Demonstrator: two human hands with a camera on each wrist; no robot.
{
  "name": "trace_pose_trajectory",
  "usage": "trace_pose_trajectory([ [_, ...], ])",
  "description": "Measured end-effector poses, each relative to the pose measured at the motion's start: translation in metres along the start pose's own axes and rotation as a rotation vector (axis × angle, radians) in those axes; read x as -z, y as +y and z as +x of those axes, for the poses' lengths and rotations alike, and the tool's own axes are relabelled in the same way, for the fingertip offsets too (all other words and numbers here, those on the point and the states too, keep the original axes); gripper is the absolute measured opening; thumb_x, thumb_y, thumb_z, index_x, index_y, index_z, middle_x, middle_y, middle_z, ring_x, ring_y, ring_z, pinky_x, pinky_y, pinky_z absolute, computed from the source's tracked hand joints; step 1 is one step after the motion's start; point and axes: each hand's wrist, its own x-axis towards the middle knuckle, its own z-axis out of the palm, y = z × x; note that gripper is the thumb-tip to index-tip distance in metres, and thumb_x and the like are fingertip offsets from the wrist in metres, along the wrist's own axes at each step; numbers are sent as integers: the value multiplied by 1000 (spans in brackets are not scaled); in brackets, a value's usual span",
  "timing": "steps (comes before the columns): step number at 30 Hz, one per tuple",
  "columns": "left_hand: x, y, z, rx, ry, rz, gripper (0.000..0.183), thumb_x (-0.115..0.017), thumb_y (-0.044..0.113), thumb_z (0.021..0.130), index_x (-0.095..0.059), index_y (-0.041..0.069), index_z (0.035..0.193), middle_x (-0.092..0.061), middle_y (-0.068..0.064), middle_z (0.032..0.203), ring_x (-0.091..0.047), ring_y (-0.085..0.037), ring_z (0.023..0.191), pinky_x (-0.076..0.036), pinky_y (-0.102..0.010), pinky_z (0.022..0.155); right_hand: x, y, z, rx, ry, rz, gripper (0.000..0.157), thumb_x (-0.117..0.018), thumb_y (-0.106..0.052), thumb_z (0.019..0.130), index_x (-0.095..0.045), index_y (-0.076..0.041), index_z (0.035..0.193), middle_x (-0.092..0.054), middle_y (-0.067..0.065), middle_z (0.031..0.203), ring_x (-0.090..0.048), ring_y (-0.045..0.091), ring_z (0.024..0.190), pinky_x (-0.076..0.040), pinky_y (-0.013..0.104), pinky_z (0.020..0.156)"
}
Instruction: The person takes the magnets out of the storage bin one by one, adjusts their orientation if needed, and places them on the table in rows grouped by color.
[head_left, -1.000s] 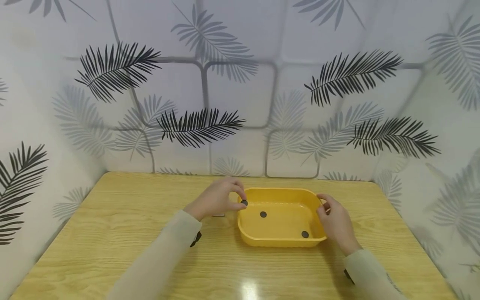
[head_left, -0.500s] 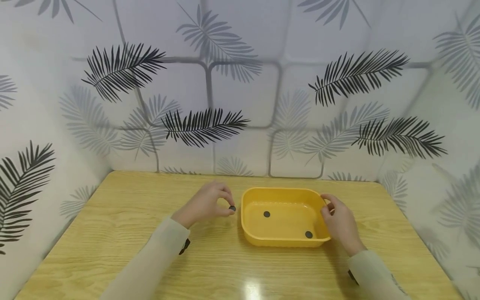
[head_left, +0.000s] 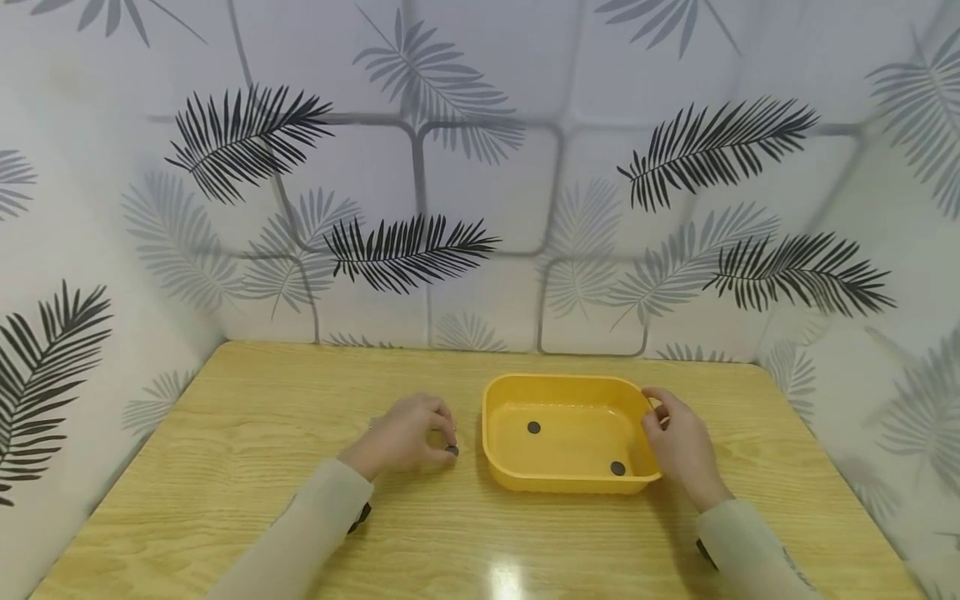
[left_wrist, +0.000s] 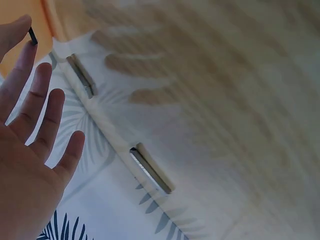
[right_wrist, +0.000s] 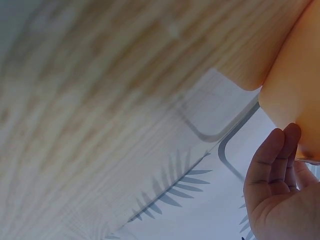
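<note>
My left hand (head_left: pixel 408 433) pinches a small dark round disc (head_left: pixel 452 450) between thumb and forefinger, low over the table left of the yellow tray (head_left: pixel 570 485). In the left wrist view the disc (left_wrist: pixel 33 35) shows edge-on between the fingertips, while the other fingers of that hand (left_wrist: pixel 30 150) spread apart. Two similar discs lie on the tray's floor, one disc (head_left: pixel 533 427) towards the back left and another disc (head_left: pixel 617 468) at the front right. My right hand (head_left: pixel 681 446) grips the tray's right rim, its fingers (right_wrist: pixel 270 155) against the wall in the right wrist view.
Two thin silvery bars lie apart on the table beyond my left hand, a nearer-looking bar (left_wrist: pixel 150 171) and another bar (left_wrist: pixel 80 76). In the head view my hand partly hides them. The wood-grain table (head_left: pixel 420 542) ends at a leaf-patterned wall (head_left: pixel 480 192).
My left hand has moved from the tray's left rim leftward and towards me, carrying the disc down near the table. The right hand keeps its hold on the tray. The head view shifted slightly.
</note>
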Motion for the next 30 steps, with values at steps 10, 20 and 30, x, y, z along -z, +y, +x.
trace_pose_trajectory([
  [10,-11,-10,-6,2,-14,-15,10,-87,26,84,-78,22,87,-67,-3,120,-58,-29,119,-38,-62,114,0,0,0,1,10,-4,42,-48,-13,103,-53,-3,144,-66,19,104,-58,24,79,-47,27,60],
  [20,1,-3,-2,20,5,-9,13,-87,27,84,-79,21,91,-67,1,115,-59,-25,115,-44,-55,108,0,0,1,9,8,2,43,-48,-14,103,-52,-4,145,-66,18,103,-57,22,77,-47,27,58],
  [30,19,10,11,-22,14,28,19,-85,27,86,-80,16,101,-68,-1,116,-59,-28,115,-45,-57,106,1,0,-2,10,8,22,42,-47,-13,104,-53,-3,144,-66,18,102,-58,22,77,-47,27,57],
])
